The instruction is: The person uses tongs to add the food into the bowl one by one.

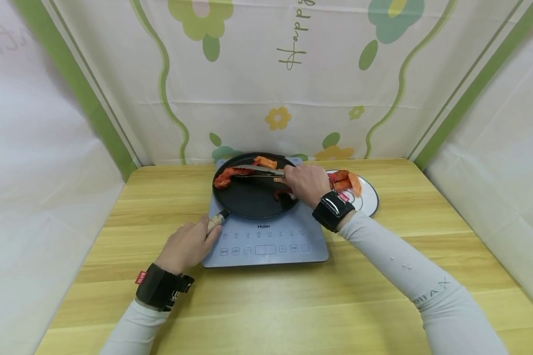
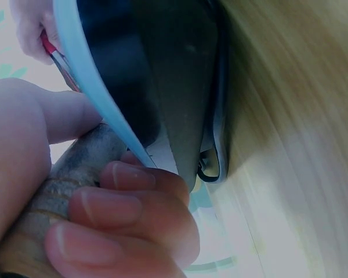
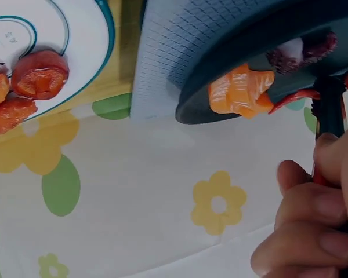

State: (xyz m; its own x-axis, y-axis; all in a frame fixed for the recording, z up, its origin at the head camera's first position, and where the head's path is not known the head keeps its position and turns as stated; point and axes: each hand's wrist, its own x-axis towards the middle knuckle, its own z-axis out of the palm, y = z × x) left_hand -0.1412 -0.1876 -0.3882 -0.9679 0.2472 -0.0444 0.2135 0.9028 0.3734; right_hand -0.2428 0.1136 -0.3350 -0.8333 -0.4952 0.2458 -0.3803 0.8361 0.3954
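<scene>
My left hand (image 1: 186, 246) grips the handle (image 1: 215, 222) of a black frying pan (image 1: 253, 204), its fingers curled round the handle in the left wrist view. My right hand (image 1: 308, 183) holds tongs (image 1: 262, 171) with metal arms and dark tips (image 3: 330, 98) over the pan. At the pan's left side, an orange-red food piece (image 1: 224, 178) lies near the tips; whether they pinch it I cannot tell. An orange piece (image 1: 265, 162) lies at the far rim, another orange piece (image 3: 240, 91) at the right side. A dark reddish-purple piece (image 3: 301, 55) with a pale part lies nearby.
The pan stands on a light blue induction cooker (image 1: 266, 256) on a wooden table (image 1: 271, 305). To its right, partly behind my right hand, a white plate (image 1: 369, 199) bears several orange and red pieces (image 1: 346, 181). A flowered cloth (image 1: 248, 88) hangs behind the table.
</scene>
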